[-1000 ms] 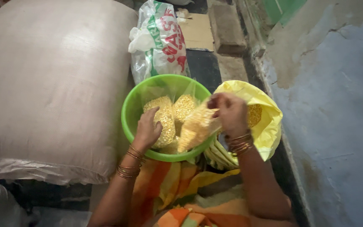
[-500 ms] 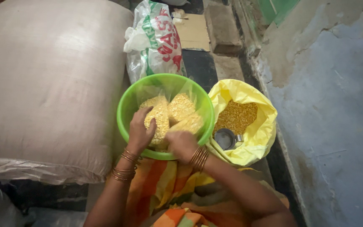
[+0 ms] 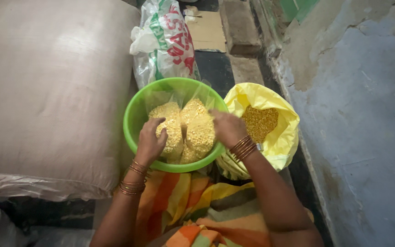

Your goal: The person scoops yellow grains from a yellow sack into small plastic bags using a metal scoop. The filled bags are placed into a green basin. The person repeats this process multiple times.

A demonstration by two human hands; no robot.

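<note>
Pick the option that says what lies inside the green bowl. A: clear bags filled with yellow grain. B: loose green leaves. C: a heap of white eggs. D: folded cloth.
A: the green bowl holds several clear bags of yellow grain, with the left hand and the right hand resting on them; beside it the open yellow bag shows the same kind of grain loose.

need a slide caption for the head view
Both hands, left hand and right hand, press clear packets of yellow lentils in a green basin beside an open yellow bag.
</note>
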